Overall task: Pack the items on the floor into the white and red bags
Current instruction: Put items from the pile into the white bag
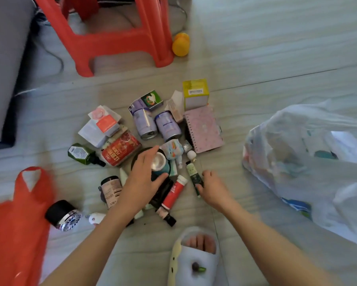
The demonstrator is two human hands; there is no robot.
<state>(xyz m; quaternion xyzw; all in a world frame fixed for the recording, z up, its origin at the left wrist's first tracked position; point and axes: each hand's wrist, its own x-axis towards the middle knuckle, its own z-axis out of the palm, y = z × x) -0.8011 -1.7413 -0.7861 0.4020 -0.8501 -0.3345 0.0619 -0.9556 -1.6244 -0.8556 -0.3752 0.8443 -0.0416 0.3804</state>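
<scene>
Two hands over the floor pile: left hand (143, 175) with fingers and thumb curved around a teal can (160, 163), silver end facing up; right hand (211, 187) pinching the lower end of a slim dark green tube (194, 174) that lies on the floor. Red bag (14, 219) lies at left, white bag (309, 162) at right with contents showing through. Red tube (174, 191), two purple cans (158, 125), pink spiral notebook (204, 129) remain in the pile between them.

A single head-worn wide-angle camera looks steeply down at the floor (256, 48) from close above, facing forward toward 12 o'clock; both forearms enter from 6 o'clock, and the edges bend with the lens.
</scene>
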